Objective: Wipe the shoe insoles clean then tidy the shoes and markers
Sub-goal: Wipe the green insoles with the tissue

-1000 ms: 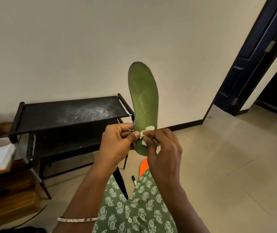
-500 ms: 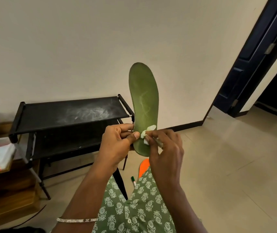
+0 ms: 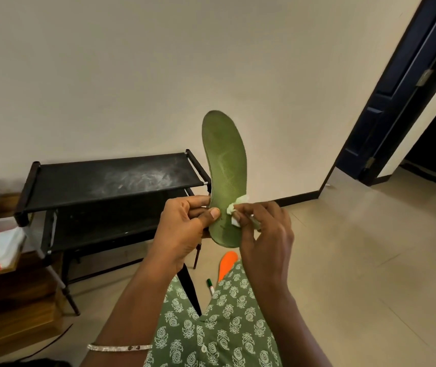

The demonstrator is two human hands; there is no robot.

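A person held a green shoe insole (image 3: 224, 165) upright before a cream wall, toe end up. The left hand (image 3: 185, 229) gripped it near the heel, thumb pressed across its face and fingers curled behind its edge. The right hand (image 3: 264, 239) pinched a small wad of white tissue (image 3: 234, 207) against the insole's right edge, just above the heel. Below the hands, an orange insole (image 3: 227, 263) lay on the tiled floor (image 3: 357, 260), partly hidden by the person's green patterned garment (image 3: 211, 335), with a green-capped marker (image 3: 210, 286) just beside it. A black two-tier shoe rack (image 3: 111, 176), its top shelf smeared with whitish dust, stood against the wall behind the left hand. A silver bangle (image 3: 118, 347) circled the left wrist.
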